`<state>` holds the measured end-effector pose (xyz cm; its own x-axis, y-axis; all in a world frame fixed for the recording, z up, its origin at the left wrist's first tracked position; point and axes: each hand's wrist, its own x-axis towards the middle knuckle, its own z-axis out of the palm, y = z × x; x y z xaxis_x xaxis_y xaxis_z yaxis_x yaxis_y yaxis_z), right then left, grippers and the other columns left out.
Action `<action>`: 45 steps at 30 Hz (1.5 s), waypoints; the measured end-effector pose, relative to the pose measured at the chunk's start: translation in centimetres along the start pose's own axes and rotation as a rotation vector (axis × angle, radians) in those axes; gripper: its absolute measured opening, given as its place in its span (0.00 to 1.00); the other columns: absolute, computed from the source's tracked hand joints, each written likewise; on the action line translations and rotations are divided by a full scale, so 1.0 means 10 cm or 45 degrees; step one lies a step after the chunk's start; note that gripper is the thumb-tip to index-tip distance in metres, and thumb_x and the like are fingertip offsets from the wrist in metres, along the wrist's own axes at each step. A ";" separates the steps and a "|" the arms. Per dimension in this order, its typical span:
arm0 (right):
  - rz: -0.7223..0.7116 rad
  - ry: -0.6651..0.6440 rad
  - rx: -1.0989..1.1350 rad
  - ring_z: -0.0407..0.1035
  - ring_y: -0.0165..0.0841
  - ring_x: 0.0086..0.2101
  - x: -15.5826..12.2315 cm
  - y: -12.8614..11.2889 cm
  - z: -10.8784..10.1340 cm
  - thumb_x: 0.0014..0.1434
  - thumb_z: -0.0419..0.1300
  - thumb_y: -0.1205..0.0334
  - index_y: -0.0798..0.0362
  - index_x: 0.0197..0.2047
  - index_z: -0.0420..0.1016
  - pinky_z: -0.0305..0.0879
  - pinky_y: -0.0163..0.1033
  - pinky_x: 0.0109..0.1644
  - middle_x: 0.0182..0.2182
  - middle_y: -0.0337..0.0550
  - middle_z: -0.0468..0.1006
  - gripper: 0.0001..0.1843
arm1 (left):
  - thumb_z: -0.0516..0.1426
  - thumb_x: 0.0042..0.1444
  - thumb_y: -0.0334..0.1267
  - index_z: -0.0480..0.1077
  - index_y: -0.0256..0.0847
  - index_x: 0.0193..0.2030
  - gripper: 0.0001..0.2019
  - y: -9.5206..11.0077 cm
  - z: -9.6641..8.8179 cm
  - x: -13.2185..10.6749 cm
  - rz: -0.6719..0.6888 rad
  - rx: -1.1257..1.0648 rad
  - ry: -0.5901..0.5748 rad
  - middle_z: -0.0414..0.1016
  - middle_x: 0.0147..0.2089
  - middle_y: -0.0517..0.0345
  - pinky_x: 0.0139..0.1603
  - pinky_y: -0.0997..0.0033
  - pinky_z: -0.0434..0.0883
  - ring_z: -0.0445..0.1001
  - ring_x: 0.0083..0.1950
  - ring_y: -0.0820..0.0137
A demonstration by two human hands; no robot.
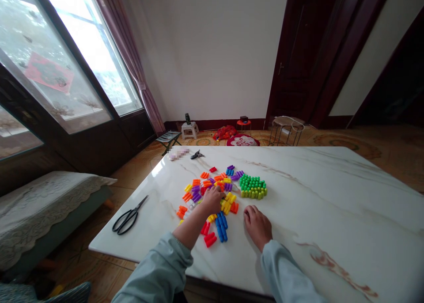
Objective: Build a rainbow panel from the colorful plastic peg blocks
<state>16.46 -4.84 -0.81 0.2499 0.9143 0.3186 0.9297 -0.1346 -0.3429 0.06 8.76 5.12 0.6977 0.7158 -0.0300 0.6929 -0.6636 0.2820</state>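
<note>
A heap of small bullet-shaped plastic pieces in orange, purple, yellow, red and blue lies on the white marble table. A joined green block of such pieces sits at the heap's right. My left hand reaches into the heap with its fingers curled down on the pieces; what it grips is hidden. My right hand rests on the tabletop just right of several blue pieces, fingers curled loosely and holding nothing that I can see.
Black scissors lie near the table's left edge. A small dark tool and a pale object sit at the far left corner. A padded bench stands to the left; stools and a wire stand are on the floor beyond.
</note>
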 end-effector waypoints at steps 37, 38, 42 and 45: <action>0.079 0.171 0.571 0.67 0.30 0.32 0.00 0.08 0.13 0.53 0.57 0.64 0.53 0.40 0.70 0.66 0.35 0.38 0.38 0.42 0.70 0.10 | 0.47 0.48 0.22 0.54 0.37 0.64 0.33 0.78 1.05 -0.60 0.012 -0.579 0.577 0.66 0.61 0.43 0.60 0.58 0.65 0.66 0.60 0.63; 0.097 0.205 0.596 0.66 0.29 0.30 0.00 0.09 0.14 0.52 0.57 0.64 0.53 0.41 0.70 0.67 0.35 0.37 0.38 0.42 0.69 0.11 | 0.47 0.48 0.22 0.54 0.36 0.65 0.34 0.81 1.07 -0.62 0.006 -0.530 0.544 0.64 0.62 0.43 0.62 0.57 0.63 0.64 0.62 0.62; 0.081 0.275 0.669 0.66 0.28 0.29 0.01 0.11 0.15 0.53 0.55 0.66 0.53 0.48 0.71 0.69 0.36 0.38 0.39 0.43 0.69 0.18 | 0.49 0.49 0.24 0.56 0.34 0.65 0.33 0.84 1.03 -0.60 -0.018 -0.301 0.418 0.63 0.64 0.42 0.65 0.53 0.59 0.61 0.64 0.58; 0.043 0.293 0.678 0.67 0.30 0.33 0.01 0.12 0.15 0.53 0.54 0.66 0.52 0.45 0.73 0.69 0.36 0.39 0.37 0.43 0.68 0.15 | 0.51 0.52 0.27 0.59 0.37 0.64 0.29 0.74 0.89 -0.52 0.030 -0.204 0.430 0.65 0.62 0.45 0.65 0.53 0.59 0.62 0.64 0.59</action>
<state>17.22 -4.31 -2.48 0.3853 0.7981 0.4632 0.6704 0.1028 -0.7348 3.17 -1.82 -1.18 0.5951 0.7500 0.2887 0.6216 -0.6573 0.4260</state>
